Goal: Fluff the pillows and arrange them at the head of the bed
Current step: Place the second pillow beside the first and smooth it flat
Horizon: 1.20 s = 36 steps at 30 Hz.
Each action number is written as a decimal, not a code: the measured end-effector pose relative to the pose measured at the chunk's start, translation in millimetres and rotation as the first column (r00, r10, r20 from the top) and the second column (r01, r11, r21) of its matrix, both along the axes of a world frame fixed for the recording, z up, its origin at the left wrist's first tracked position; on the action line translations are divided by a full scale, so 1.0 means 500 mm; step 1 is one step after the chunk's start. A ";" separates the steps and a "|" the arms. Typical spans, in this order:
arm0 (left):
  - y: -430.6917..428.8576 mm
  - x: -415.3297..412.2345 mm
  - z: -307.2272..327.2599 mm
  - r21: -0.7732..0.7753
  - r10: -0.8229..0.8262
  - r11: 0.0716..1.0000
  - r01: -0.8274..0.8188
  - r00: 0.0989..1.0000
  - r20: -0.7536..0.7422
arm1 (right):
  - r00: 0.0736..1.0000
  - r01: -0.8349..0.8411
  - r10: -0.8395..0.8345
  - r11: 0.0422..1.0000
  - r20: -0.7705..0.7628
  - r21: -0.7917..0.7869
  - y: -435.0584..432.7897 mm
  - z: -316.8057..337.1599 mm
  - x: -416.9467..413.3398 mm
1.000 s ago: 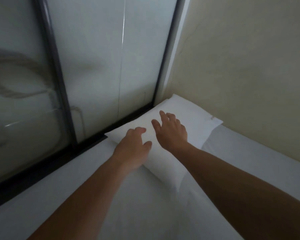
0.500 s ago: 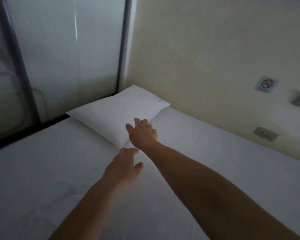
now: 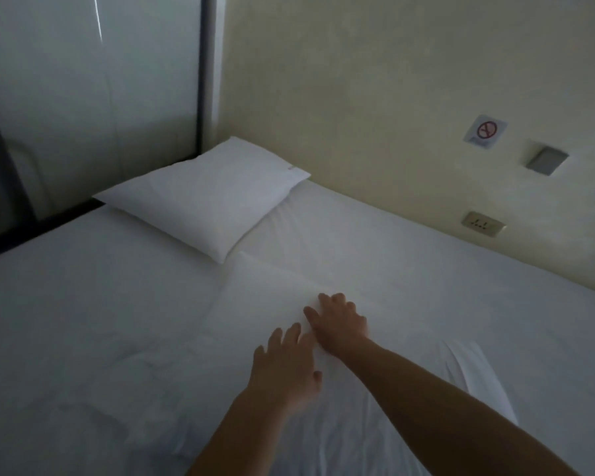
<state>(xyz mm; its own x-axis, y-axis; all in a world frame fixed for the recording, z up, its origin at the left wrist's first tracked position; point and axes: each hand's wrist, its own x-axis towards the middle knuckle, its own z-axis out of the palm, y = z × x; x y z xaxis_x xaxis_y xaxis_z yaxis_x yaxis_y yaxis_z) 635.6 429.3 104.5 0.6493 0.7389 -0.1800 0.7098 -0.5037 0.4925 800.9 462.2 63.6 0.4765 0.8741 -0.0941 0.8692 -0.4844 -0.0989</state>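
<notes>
A white pillow lies flat in the far left corner of the bed, where the glass panel meets the cream wall. Both hands are well short of it, over the white sheet in the middle of the bed. My left hand hovers palm down with fingers spread and holds nothing. My right hand is just beyond it, fingers apart and resting on or just above the sheet, also holding nothing. A folded white cloth or second pillow edge shows under my right forearm.
A frosted glass panel with a dark frame runs along the left side of the bed. The cream wall on the right carries a no-smoking sticker, a switch plate and a power socket.
Both hands have let go of the pillow and drawn back toward me over the sheet. The view has swung right, showing more wall and bed.
</notes>
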 end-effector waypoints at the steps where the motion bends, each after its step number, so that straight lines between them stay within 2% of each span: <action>1: 0.006 0.001 -0.013 0.012 -0.010 1.000 0.011 1.000 -0.022 | 0.999 -0.005 0.006 1.000 0.033 -0.009 -0.011 -0.012 0.013; 4: 0.019 0.010 -0.058 0.032 -0.004 0.999 0.007 0.996 -0.087 | 0.992 0.011 -0.015 0.999 0.127 0.032 -0.053 -0.030 0.068; 7: 0.031 0.035 -0.099 0.040 -0.016 0.999 0.023 0.987 -0.157 | 0.984 0.107 -0.115 0.992 0.133 0.063 -0.117 -0.065 0.117; 9: 0.044 0.055 -0.126 0.060 -0.058 0.996 0.072 0.976 -0.210 | 0.982 0.095 -0.110 0.990 0.151 0.100 -0.144 -0.106 0.113; 13: 0.073 0.077 -0.182 0.229 -0.111 0.958 0.174 0.957 -0.266 | 0.986 0.042 -0.072 0.979 0.151 0.197 -0.148 -0.185 0.087; 15: 0.086 0.087 -0.210 0.261 -0.120 0.945 0.195 0.954 -0.275 | 0.988 0.058 -0.086 0.977 0.132 0.205 -0.136 -0.217 0.079; 20: 0.120 0.083 -0.244 0.167 -0.186 0.953 0.252 0.925 -0.331 | 0.984 0.167 -0.174 0.969 0.023 0.179 -0.091 -0.277 0.050; 22: 0.130 0.073 -0.242 0.092 -0.235 0.957 0.274 0.923 -0.304 | 0.978 0.204 -0.206 0.961 -0.006 0.186 -0.077 -0.287 0.044; 24: 0.136 0.070 -0.239 0.079 -0.254 0.957 0.281 0.936 -0.245 | 0.975 0.221 -0.217 0.959 -0.037 0.180 -0.070 -0.286 0.043; 32: 0.131 0.101 -0.250 0.121 -0.190 0.968 0.221 0.956 -0.222 | 0.991 0.133 -0.125 0.956 -0.049 0.261 -0.063 -0.295 0.083; 36: 0.091 0.092 -0.203 0.185 -0.073 0.974 0.130 0.955 -0.288 | 0.997 0.041 -0.062 0.942 0.054 0.334 -0.074 -0.254 0.086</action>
